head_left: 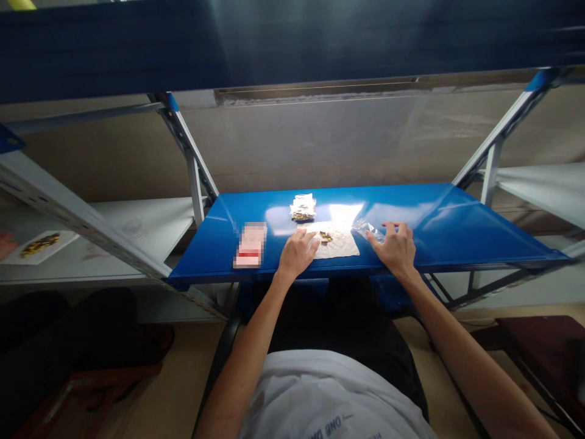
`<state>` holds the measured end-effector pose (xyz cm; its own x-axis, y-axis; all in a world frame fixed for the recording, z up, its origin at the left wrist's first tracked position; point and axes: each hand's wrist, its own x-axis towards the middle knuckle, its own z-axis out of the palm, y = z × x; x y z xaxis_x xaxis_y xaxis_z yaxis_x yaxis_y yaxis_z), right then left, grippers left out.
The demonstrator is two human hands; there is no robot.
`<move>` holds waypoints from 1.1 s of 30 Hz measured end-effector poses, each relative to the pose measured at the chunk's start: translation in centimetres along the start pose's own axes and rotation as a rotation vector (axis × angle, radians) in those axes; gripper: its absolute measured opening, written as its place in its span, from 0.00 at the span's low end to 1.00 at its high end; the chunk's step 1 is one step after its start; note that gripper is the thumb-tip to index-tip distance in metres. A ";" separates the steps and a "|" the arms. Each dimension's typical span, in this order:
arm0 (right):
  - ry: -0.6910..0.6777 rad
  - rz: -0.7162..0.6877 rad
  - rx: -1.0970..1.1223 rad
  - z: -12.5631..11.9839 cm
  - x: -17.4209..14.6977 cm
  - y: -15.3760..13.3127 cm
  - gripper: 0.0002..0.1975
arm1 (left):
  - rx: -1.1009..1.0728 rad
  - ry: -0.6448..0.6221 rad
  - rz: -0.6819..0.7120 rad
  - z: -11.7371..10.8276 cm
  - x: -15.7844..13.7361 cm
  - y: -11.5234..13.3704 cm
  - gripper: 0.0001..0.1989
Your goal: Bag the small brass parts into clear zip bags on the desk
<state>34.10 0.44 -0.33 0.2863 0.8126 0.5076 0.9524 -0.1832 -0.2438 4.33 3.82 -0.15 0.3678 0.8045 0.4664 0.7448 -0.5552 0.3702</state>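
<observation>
Both arms reach out; my left hand [297, 253] lies open on the white sheet [338, 242], right hand [397, 249] flat on a clear bag [367, 229]. Tiny bits [326, 236], maybe screws, could roll off if I bump.

Blue shelf [457, 225] rightward clear (posts [196, 183] perhaps flanking).

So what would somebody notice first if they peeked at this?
The shiny blue shelf in the middle, with two hands on its front edge. The left hand rests on a white cloth holding small dark bits; the right hand touches a clear bag. A filled bag lies behind.
</observation>
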 end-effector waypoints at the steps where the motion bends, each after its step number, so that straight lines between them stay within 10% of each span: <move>1: -0.003 -0.074 0.025 0.1 0.0 0.1 0.27 | -0.001 -0.002 -0.002 0.0 0.0 0.0 0.19; 5: -0.112 -0.275 0.115 0.7 0.1 0.8 0.20 | -0.009 -0.008 -0.004 -0.2 0.0 0.1 0.19; 33: -0.167 -0.139 0.042 0.7 1.0 -0.6 0.26 | -0.025 0.015 -0.003 -0.2 0.0 -0.2 0.12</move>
<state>33.75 1.80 -0.28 0.1279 0.9095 0.3955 0.9752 -0.0426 -0.2172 4.09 3.85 -0.06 0.3572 0.8030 0.4770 0.7315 -0.5581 0.3917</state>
